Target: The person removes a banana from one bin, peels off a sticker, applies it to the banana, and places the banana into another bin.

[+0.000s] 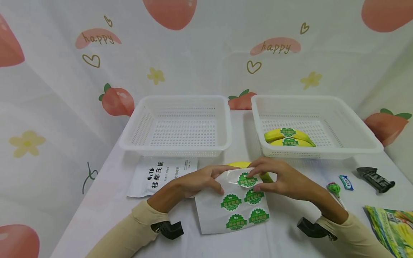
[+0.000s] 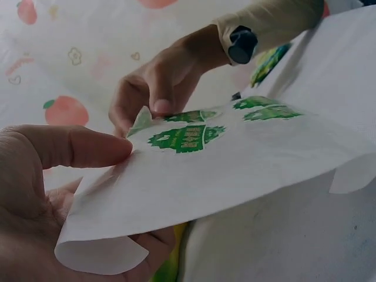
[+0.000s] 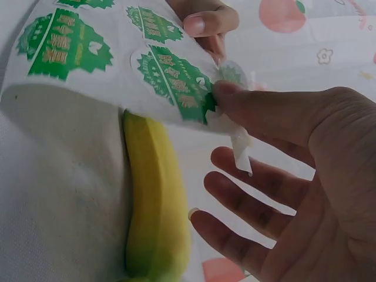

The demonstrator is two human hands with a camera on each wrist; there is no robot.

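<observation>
A white sheet of green-and-white round stickers (image 1: 209, 215) is held up off the table between the hands. My left hand (image 1: 200, 181) grips its upper left edge, thumb on top and fingers beneath. At the top edge, my right hand (image 1: 284, 179) pinches a sticker (image 1: 247, 180) that is partly lifted from the sheet. The other right fingers are spread loosely in the right wrist view. Behind and below the sheet lies a yellow banana (image 3: 155, 194), mostly hidden by sheet and hands in the head view.
Two white plastic baskets stand at the back; the right basket (image 1: 361, 132) holds stickered bananas (image 1: 290, 133), the left basket (image 1: 175, 147) nothing visible. A white pouch (image 1: 138, 182) lies left. At right are a lollipop (image 1: 334, 188), small candies (image 1: 346, 182), a black packet (image 1: 375, 180) and a green-yellow bag (image 1: 392, 229).
</observation>
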